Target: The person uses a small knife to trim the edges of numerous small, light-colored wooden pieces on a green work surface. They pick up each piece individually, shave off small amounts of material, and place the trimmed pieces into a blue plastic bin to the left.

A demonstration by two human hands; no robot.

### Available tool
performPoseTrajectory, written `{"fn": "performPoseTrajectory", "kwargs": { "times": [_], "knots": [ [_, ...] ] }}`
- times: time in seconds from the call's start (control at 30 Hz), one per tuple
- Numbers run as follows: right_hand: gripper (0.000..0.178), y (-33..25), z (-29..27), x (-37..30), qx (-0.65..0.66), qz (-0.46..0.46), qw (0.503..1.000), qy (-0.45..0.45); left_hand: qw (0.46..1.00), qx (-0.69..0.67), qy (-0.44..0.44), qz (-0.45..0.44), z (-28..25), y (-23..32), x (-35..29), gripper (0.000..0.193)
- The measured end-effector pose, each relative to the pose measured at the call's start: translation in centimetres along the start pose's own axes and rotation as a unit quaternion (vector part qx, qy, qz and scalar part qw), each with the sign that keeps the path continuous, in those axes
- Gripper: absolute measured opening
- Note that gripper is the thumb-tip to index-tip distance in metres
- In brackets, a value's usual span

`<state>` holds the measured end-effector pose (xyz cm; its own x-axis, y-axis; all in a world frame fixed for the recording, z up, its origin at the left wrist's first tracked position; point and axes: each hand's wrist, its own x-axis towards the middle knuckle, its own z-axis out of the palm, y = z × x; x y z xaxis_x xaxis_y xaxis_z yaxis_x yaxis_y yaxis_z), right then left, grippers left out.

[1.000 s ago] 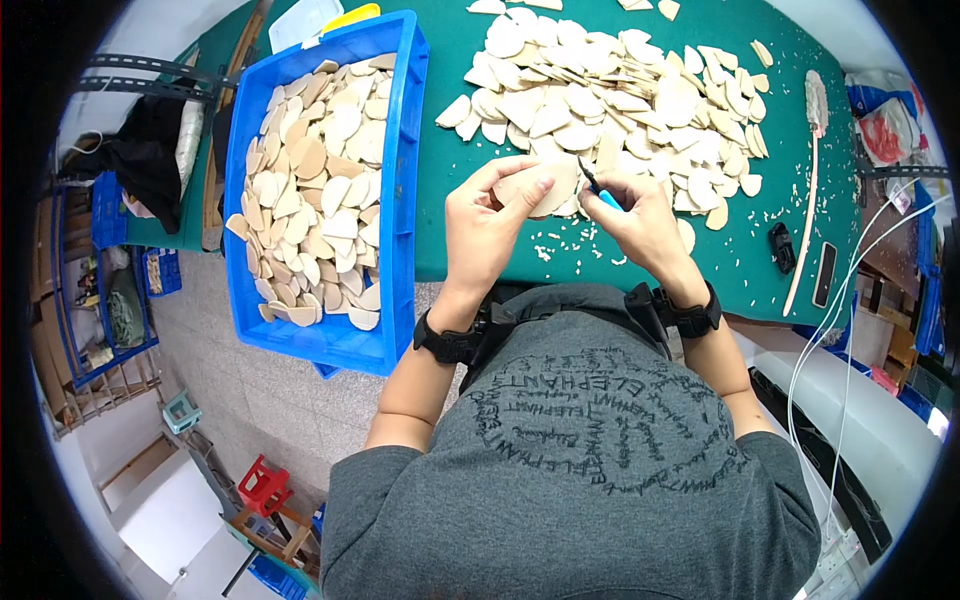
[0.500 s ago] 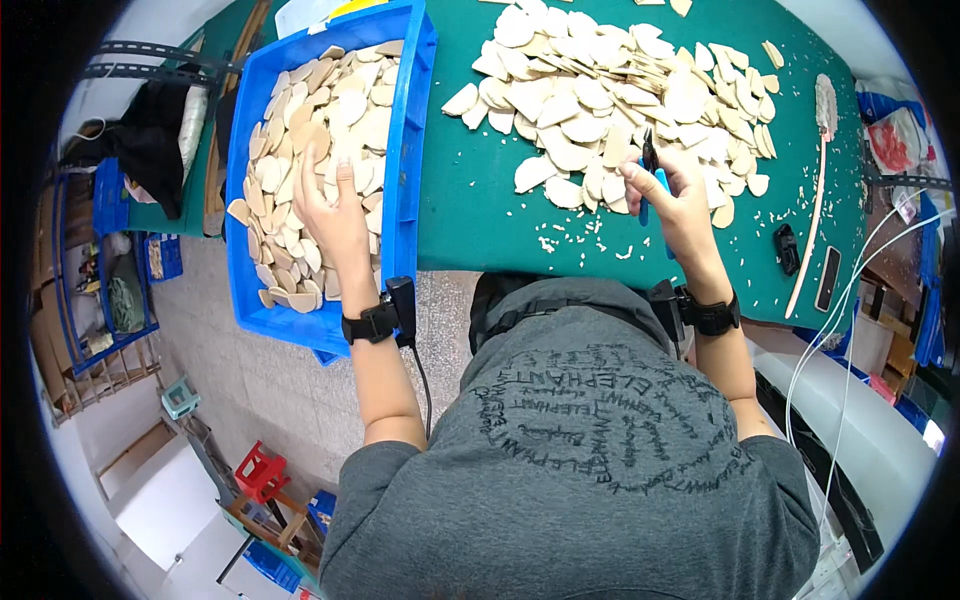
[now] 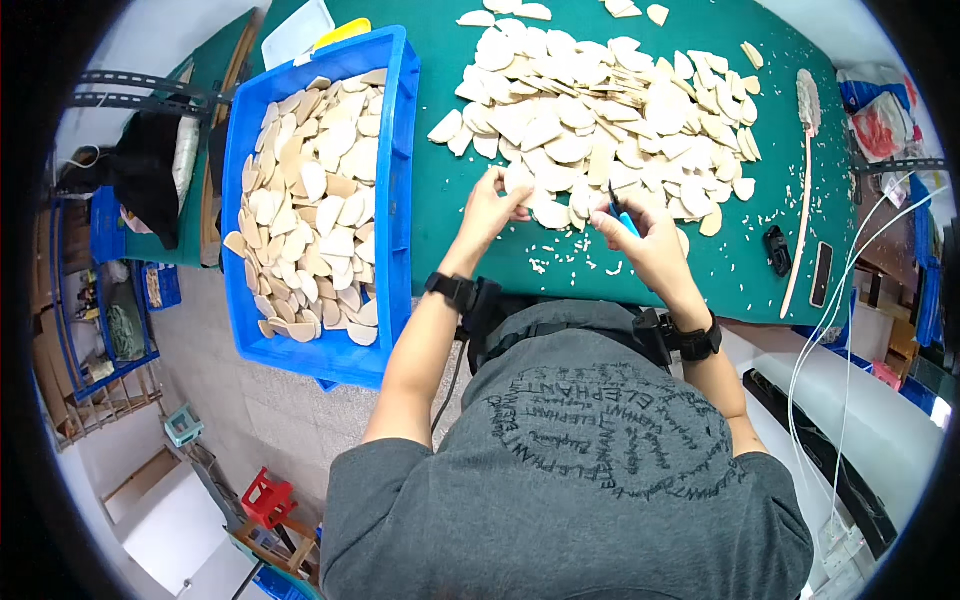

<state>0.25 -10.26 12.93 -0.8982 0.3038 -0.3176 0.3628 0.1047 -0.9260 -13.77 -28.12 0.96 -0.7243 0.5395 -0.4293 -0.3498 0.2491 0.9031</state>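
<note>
My left hand (image 3: pixel 488 215) is at the near left edge of a loose pile of flat, cream half-round pieces (image 3: pixel 570 110). Its thumb and fingers close on one pale piece (image 3: pixel 518 179). My right hand (image 3: pixel 648 240) grips small blue-handled nippers (image 3: pixel 626 221), whose dark jaws point away from me toward the pile; whether the jaws are open I cannot tell. To the left stands a deep blue crate (image 3: pixel 398 200), filled with similar rounded pieces (image 3: pixel 310 210).
Pale scraps (image 3: pixel 560 250) lie scattered over the green tabletop (image 3: pixel 450 270). Farther right are a long-handled duster (image 3: pixel 802 190), a small black object (image 3: pixel 777 250) and a phone (image 3: pixel 821 274). White cables (image 3: pixel 835 310) hang at the right. A red stool (image 3: pixel 268 498) stands on the floor.
My left hand has moved right, from above the pieces in the crate to the pile's edge, and now holds a piece. My right hand with the nippers has shifted slightly left and nearer.
</note>
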Motion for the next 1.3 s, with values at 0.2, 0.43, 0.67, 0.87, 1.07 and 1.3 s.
{"fn": "performPoseTrajectory", "kwargs": {
  "times": [0.2, 0.43, 0.67, 0.87, 1.07, 1.3],
  "knots": [
    [0.026, -1.7, 1.3, 0.0, -0.036, -0.066, 0.997, -0.010, 0.966, -0.254, -0.023, 0.053, 2.5, 9.3, -7.6, 0.030],
    [0.026, -3.1, 1.4, 0.3, -0.035, -0.104, 0.994, -0.020, 0.979, -0.158, 0.020, 0.127, 2.2, 11.4, -9.7, 0.028],
    [0.023, -3.4, 0.9, 0.6, -0.085, -0.126, 0.988, -0.025, 0.978, -0.089, 0.046, 0.181, 2.4, 11.5, -10.2, 0.027],
    [0.019, -3.8, 0.3, 0.7, -0.093, -0.115, 0.988, -0.049, 0.978, -0.063, 0.065, 0.189, 2.8, 11.4, -10.2, 0.025],
    [0.017, -3.6, 0.1, 0.6, -0.109, -0.094, 0.988, -0.063, 0.977, -0.067, 0.068, 0.192, 2.9, 11.3, -10.5, 0.025],
    [0.017, -3.2, 0.5, 0.5, -0.128, -0.079, 0.987, -0.055, 0.978, -0.070, 0.072, 0.182, 2.9, 10.8, -10.9, 0.025]
  ]
}}
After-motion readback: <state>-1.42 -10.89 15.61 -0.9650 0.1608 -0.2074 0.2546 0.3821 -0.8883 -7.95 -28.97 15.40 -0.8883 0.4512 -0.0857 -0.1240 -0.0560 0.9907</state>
